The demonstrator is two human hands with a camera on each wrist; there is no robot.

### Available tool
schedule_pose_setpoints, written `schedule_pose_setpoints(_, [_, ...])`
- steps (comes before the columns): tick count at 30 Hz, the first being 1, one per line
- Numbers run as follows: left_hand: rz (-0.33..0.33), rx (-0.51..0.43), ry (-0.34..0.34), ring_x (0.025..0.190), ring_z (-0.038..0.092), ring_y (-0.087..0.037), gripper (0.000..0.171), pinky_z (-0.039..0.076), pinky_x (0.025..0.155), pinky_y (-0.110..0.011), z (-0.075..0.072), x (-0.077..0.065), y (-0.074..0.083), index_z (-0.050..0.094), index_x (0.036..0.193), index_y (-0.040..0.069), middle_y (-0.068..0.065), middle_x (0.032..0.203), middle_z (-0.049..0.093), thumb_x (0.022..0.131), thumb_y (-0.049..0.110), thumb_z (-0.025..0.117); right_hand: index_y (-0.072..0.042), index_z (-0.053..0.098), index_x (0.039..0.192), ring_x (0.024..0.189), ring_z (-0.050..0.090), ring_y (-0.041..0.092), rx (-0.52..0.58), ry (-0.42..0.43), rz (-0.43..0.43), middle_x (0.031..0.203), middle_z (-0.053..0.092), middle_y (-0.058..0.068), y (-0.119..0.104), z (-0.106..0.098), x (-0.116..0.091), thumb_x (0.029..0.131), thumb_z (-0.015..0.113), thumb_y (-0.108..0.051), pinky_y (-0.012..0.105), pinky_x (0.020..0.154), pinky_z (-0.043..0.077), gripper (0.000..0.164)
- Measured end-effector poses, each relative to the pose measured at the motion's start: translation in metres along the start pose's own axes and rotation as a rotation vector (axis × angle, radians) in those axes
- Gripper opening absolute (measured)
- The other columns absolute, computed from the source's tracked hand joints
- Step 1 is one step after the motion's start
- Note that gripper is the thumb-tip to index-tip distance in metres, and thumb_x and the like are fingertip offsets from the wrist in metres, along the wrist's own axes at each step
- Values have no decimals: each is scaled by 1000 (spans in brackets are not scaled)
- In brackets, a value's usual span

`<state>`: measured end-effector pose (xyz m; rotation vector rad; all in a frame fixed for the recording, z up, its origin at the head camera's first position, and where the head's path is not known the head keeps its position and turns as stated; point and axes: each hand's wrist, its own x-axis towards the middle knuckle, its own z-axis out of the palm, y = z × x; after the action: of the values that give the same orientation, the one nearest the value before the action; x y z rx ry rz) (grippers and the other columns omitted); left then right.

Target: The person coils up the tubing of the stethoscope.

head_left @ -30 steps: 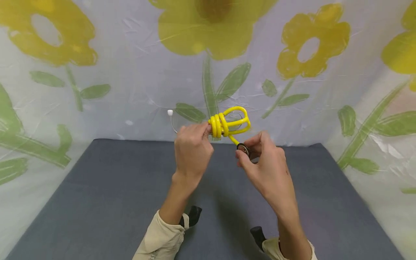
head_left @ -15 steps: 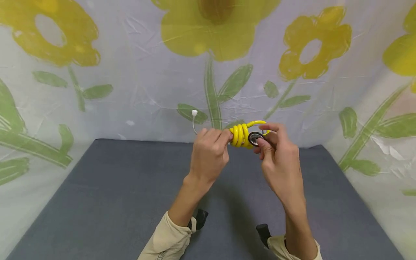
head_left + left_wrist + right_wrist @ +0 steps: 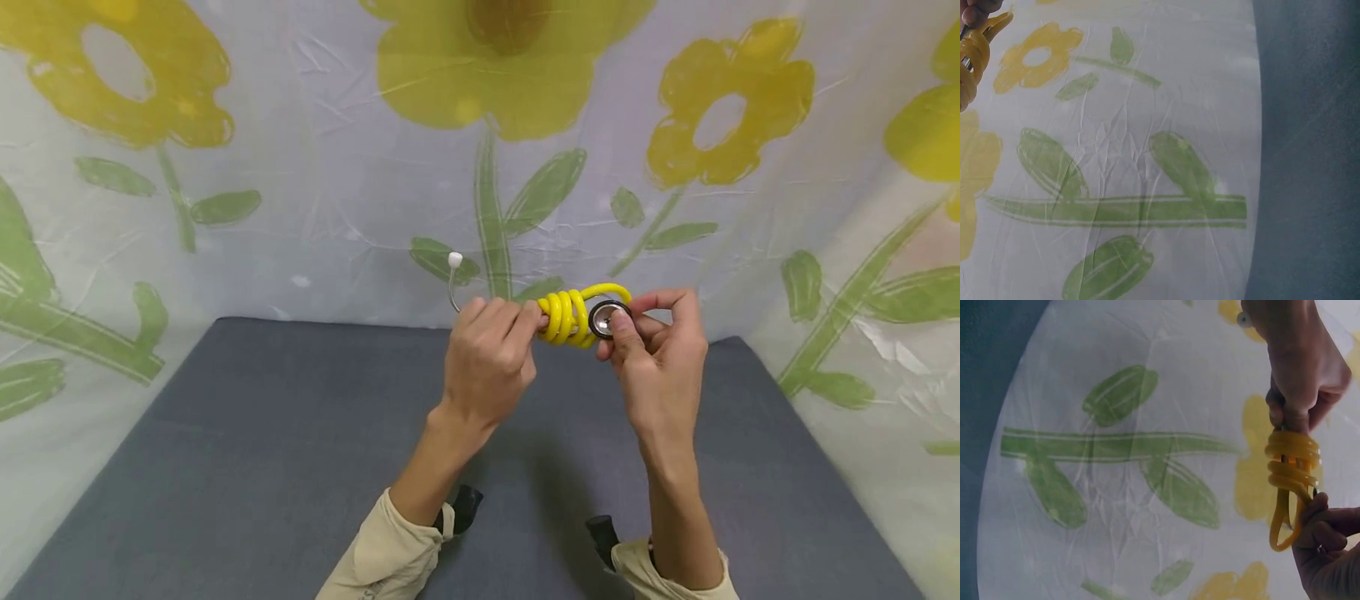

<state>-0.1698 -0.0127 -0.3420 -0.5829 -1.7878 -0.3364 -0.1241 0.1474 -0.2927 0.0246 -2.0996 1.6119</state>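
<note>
A stethoscope with yellow tubing (image 3: 558, 318) is held up above the grey surface, its tube wound in several coils. My left hand (image 3: 491, 354) grips its metal end, mostly hidden in the fingers; one white ear tip (image 3: 454, 260) on a thin metal tube sticks out above that fist. With thumb and fingers my right hand (image 3: 660, 358) pinches the round black-rimmed chest piece (image 3: 606, 320), right beside the coils. A tubing loop (image 3: 1284, 534) extends past the coils in the right wrist view. Only part of the coiled tubing (image 3: 971, 65) shows in the left wrist view.
Below the hands lies a dark grey padded surface (image 3: 300, 467). A pale sheet with painted flowers (image 3: 337, 167) hangs behind it and along both sides. Black straps or mounts (image 3: 467, 507) show at the wrists, by beige sleeves.
Both hands and the stethoscope have shifted to the right and slightly down. The chest piece has come up from below the loop to beside the coils, its face turned toward the head camera.
</note>
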Motion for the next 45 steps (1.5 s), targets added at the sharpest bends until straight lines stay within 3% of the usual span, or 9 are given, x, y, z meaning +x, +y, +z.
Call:
schedule_pose_setpoints(4, [36,41,27,56,48,-17,9,35,61,-28,2,-1,1,74,85,6,-3,66,63,94,6,73,-9,50,106,55,62,12,9,-11,46,65,66,-8,2,-1,1,103,64,-9,20,56,50,14])
schedule_pose_setpoints(14, [152,161,131,58,51,-15,25,37,63,-26,0,4,10,72,83,6,-1,65,62,103,17,63,-1,52,95,45,62,14,-86,-47,-45,58,65,-18,4,-5,6,97,67,-3,23,45,45,15])
schedule_pose_setpoints(22, [256,116,80,60,49,-15,19,37,64,-25,-13,11,-3,73,85,7,0,68,65,101,14,67,-9,45,117,38,58,18,195,-275,27,60,72,1,10,-22,14,98,69,0,26,42,51,32])
schedule_pose_setpoints(27, [297,87,62,61,49,-15,23,37,64,-25,-19,12,-9,72,84,7,1,68,64,103,17,66,1,72,108,41,52,12,-64,-181,-104,52,59,-7,17,-23,17,89,82,-8,22,46,45,23])
schedule_pose_setpoints(29, [292,75,61,60,50,-15,21,37,64,-25,-20,13,-10,72,84,7,0,68,65,101,17,68,2,76,96,44,48,7,-177,-89,-209,52,55,-3,19,-19,17,87,86,-13,19,48,41,20])
schedule_pose_setpoints(32, [244,30,66,60,54,-16,16,38,63,-26,-22,14,-10,74,85,6,-1,69,67,98,14,72,5,71,84,49,40,4,-279,34,-391,57,54,7,22,-8,13,93,75,-37,16,51,35,43])
schedule_pose_setpoints(36, [150,-90,70,59,56,-19,11,39,61,-28,-24,15,-15,75,85,4,-5,69,69,94,11,76,8,63,83,52,32,1,-259,147,-543,57,47,12,22,7,10,92,58,-62,14,52,28,70])
schedule_pose_setpoints(41, [106,-100,-42,65,61,-20,8,43,66,-30,-29,16,-28,74,88,3,-6,73,69,95,6,72,6,69,100,52,36,-1,-193,64,-525,59,51,10,18,7,9,91,69,-50,14,53,32,57])
schedule_pose_setpoints(45, [105,-50,-111,66,63,-20,5,41,64,-31,-33,13,-38,74,87,2,-6,74,70,92,3,74,3,68,116,52,42,3,-273,-21,-456,62,54,10,18,6,7,89,79,-29,14,54,37,43])
